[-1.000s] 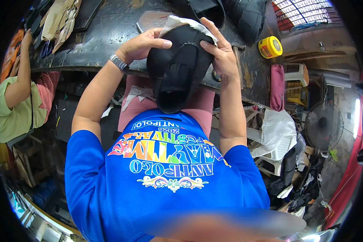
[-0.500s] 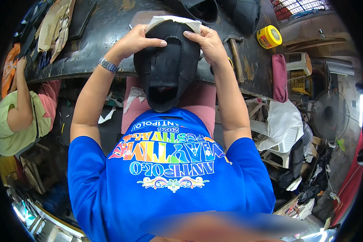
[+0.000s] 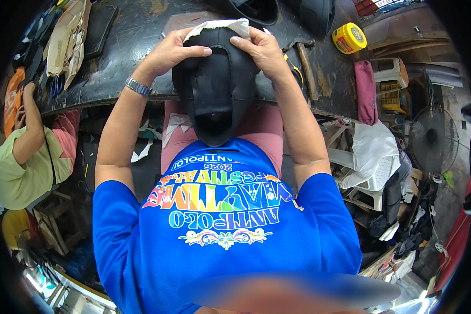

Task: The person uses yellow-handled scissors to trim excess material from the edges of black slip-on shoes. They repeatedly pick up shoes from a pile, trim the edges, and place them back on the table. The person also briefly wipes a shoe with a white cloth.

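Observation:
Between my two hands is a black shoe upper (image 3: 212, 83), its opening toward my body and its far end at the table's edge. A strip of white lining (image 3: 220, 25) sticks out along that far end. My left hand (image 3: 179, 52) grips the far left side, thumb pressed on top by the slot in the upper and fingers hidden beneath. On the far right edge my right hand (image 3: 264, 53) pinches the upper and the lining, its thumb also on top. The near end of the upper hangs over my lap.
A hammer (image 3: 307, 70) lies right of my right hand on the black table (image 3: 125, 68). Beyond are black shoe pieces (image 3: 316, 15), a yellow tub (image 3: 349, 38) and a pink pouch (image 3: 365, 91). Brown cardboard pieces (image 3: 68, 39) lie far left, near a person in light green (image 3: 29, 157).
Both hands keep their hold on the upper. The white lining's right end has shifted inward, and my right hand has moved slightly left along the edge.

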`<action>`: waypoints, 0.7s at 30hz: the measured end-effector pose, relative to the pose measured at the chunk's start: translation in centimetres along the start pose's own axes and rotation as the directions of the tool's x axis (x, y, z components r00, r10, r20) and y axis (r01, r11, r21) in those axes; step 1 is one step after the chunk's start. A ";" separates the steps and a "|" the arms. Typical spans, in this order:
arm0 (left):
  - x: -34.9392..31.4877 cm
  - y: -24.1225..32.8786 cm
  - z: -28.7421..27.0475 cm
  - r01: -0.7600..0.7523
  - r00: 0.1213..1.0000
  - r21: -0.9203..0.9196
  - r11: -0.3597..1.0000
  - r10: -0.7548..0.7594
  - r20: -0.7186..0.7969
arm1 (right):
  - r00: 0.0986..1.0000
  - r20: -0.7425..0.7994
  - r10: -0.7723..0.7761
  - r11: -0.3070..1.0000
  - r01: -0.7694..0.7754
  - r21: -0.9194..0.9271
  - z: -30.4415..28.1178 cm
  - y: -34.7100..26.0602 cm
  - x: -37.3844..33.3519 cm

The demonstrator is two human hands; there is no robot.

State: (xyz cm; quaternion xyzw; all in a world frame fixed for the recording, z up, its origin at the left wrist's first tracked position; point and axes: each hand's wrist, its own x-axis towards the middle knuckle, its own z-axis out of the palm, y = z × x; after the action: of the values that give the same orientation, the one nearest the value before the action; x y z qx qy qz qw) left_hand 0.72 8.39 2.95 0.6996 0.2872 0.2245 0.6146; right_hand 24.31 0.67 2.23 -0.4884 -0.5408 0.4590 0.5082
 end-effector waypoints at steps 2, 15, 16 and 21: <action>0.1 -0.8 0.0 -0.015 0.997 0.012 1.000 0.015 -0.078 | 0.999 0.016 0.048 0.999 -0.048 -0.004 -1.0 0.0 -0.7; -1.9 -3.5 -2.2 0.038 0.947 -0.246 0.968 -0.113 -0.301 | 0.904 -0.254 -0.344 0.490 -0.058 -0.870 -3.8 0.1 -9.7; -2.3 -3.5 -2.9 -0.005 0.952 -0.279 0.960 -0.081 -0.295 | 0.914 -0.294 -0.279 0.402 -0.167 -0.900 -4.2 0.2 -10.4; -5.7 -4.6 -6.0 -0.190 0.948 -0.591 0.784 -0.010 -0.318 | 0.928 -0.331 -0.171 0.271 -0.279 -0.921 -5.3 0.8 -11.1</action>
State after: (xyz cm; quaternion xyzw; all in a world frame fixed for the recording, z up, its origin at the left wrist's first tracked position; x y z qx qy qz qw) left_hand -8.08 9.29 -0.50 0.4317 0.2554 0.4400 0.7449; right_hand 29.73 -10.28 0.67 -0.7892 -0.5842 -0.0436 0.1842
